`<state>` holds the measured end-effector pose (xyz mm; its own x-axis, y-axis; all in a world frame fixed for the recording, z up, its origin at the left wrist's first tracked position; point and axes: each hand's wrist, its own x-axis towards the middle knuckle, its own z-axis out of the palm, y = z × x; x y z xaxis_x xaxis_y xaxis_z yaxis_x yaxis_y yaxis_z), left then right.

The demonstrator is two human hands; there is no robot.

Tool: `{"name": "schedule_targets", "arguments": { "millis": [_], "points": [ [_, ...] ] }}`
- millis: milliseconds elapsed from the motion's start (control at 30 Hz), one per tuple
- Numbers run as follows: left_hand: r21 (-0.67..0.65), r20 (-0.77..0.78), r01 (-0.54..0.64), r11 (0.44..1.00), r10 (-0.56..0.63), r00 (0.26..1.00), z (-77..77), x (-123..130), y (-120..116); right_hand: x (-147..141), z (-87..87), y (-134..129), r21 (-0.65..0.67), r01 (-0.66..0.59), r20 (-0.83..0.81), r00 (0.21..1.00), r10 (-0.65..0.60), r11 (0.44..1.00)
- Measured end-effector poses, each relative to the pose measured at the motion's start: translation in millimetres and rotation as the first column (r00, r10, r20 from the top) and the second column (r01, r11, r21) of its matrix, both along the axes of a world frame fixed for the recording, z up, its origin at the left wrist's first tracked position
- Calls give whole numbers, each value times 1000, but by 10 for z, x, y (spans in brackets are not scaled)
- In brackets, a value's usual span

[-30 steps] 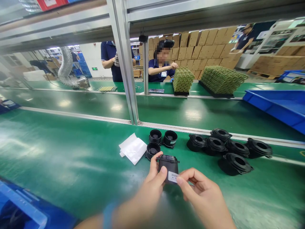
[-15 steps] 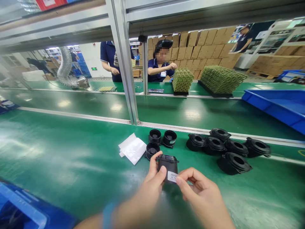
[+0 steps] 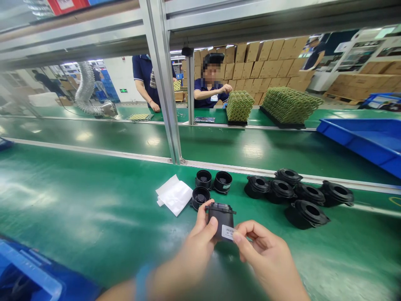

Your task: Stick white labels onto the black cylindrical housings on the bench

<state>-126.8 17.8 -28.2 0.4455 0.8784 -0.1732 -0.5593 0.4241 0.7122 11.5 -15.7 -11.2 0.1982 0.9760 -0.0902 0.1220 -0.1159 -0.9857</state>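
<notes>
While my left hand (image 3: 194,251) grips the black housing (image 3: 221,217), right fingers (image 3: 239,239) pinch its white label (image 3: 228,232); uneven pressure could crease it.

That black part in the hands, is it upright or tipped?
Upright: the black part has its open rim facing up, gripped by left hand and right hand.

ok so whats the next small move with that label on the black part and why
Probably press the white label flat with the right hand's thumb. The left hand grips the black plastic housing above the green belt, and the right thumb and forefinger sit at the label's edge, so it may not be fully stuck down.
</notes>
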Motion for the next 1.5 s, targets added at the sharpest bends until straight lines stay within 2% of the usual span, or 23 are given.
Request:
{"name": "schedule_targets", "arguments": {
  "millis": [367,633,967,1100,1367,1500],
  "points": [
    [88,-201,17,996,1,980,-140,-64,2,-22,-13,9,27,32,6,999,-32,999],
    [76,-176,-25,997,38,984,-133,-66,-8,-15,-30,-2,6,12,5,1000,-12,1000],
    [68,-191,0,998,13,981,-121,-72,-4,-23,11,0,-15,14,-2,1000,-14,1000],
    [83,-209,47,995,-29,977,-110,-72,-1,16,-63,7,10,-11,11,1000,11,1000],
    [212,-296,60,975,5,955,-71,-80,-19,64,-215,12,64,-48,58,997,44,997],
    [251,-302,-13,968,91,949,-110,-81,7,121,-225,25,80,-43,81,996,36,996]
  ]
}}
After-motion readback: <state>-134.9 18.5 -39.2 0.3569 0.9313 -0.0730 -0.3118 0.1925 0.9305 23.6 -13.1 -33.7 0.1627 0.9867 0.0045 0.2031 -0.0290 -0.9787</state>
